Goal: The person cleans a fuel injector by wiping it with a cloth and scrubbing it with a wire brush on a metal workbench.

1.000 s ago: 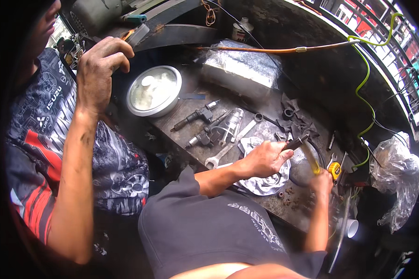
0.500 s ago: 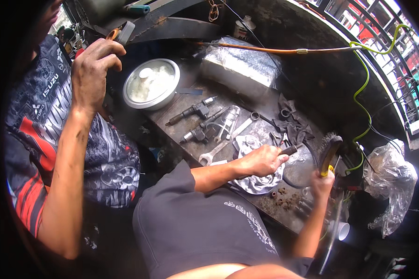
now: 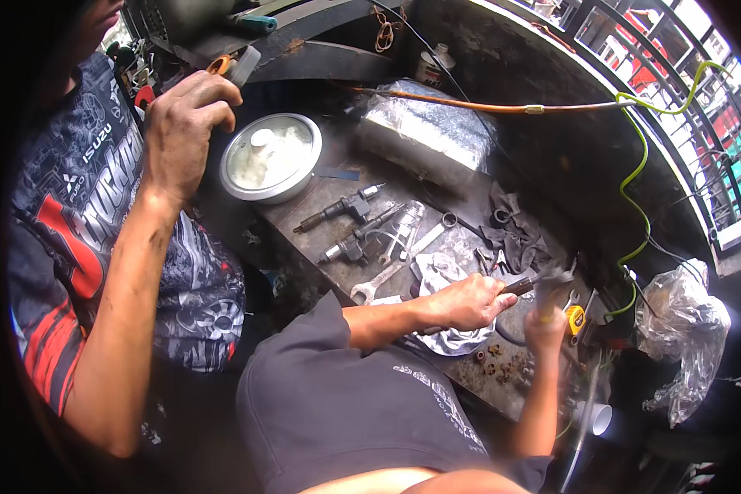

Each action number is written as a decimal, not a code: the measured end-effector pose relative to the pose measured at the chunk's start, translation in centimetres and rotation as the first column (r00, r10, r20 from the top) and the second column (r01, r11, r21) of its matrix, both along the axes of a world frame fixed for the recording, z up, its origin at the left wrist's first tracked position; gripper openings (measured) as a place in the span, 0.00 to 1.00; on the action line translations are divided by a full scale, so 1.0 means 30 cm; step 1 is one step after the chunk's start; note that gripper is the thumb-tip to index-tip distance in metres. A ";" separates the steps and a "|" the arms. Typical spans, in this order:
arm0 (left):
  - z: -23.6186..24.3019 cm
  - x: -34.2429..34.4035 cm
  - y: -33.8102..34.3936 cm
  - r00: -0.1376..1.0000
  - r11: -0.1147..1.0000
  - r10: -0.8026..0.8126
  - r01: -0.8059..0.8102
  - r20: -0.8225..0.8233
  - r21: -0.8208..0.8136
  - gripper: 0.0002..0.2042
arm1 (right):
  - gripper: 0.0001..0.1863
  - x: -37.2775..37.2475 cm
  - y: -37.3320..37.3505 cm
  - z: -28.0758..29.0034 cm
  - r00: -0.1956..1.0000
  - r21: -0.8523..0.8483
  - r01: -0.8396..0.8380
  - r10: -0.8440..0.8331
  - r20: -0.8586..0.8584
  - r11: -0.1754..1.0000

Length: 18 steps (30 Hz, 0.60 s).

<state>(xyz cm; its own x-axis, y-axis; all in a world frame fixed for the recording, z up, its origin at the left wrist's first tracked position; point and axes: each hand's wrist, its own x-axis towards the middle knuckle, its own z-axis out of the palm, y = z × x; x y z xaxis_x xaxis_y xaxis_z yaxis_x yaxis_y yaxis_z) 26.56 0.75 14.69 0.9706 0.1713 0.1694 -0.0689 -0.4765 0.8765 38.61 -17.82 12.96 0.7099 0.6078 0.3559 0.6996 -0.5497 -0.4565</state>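
Observation:
My left hand is closed round a dark cylindrical part, resembling the injectors lying on the bench, with its tip pointing right. My right hand grips a wire brush, smeared by motion, with its head close to the tip of that part. Below my left hand lies a crumpled white-and-grey rag. Small brownish pieces sit on the bench between my forearms. Beyond my left forearm are a combination wrench and two injectors. A yellow tape measure is just right of my right hand.
The metal bench also holds a lidded round pot, a foil-wrapped box and dark rags. An orange hose crosses above. A clear plastic bag hangs right. At left, a co-worker's raised hand holds something.
The wire brush and my right hand have moved left, toward the part in my left hand. The tape measure now shows beside the right hand. My left hand has barely moved.

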 end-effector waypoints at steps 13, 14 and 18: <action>0.037 -0.004 -0.006 0.999 0.992 -0.010 0.016 0.047 -0.126 0.15 | 0.03 0.048 -0.109 -0.043 0.993 -0.102 0.095 -0.102 -0.062 0.990; 0.026 -0.007 0.000 1.000 0.997 -0.010 0.011 0.012 -0.078 0.15 | 0.04 0.045 -0.129 -0.036 0.964 -0.182 0.267 -0.260 0.064 0.946; -0.012 0.018 0.000 0.998 0.999 -0.022 0.020 -0.060 -0.038 0.16 | 0.05 0.007 -0.060 0.078 0.992 0.037 0.111 -0.108 -0.061 0.993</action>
<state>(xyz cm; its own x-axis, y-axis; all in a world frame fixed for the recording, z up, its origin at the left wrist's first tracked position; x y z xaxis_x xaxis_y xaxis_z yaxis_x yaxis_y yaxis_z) 27.09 0.73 14.32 0.9823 0.1558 0.1042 -0.0250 -0.4420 0.8967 38.84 -19.63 15.29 0.7919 0.5115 0.3336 0.6073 -0.6020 -0.5185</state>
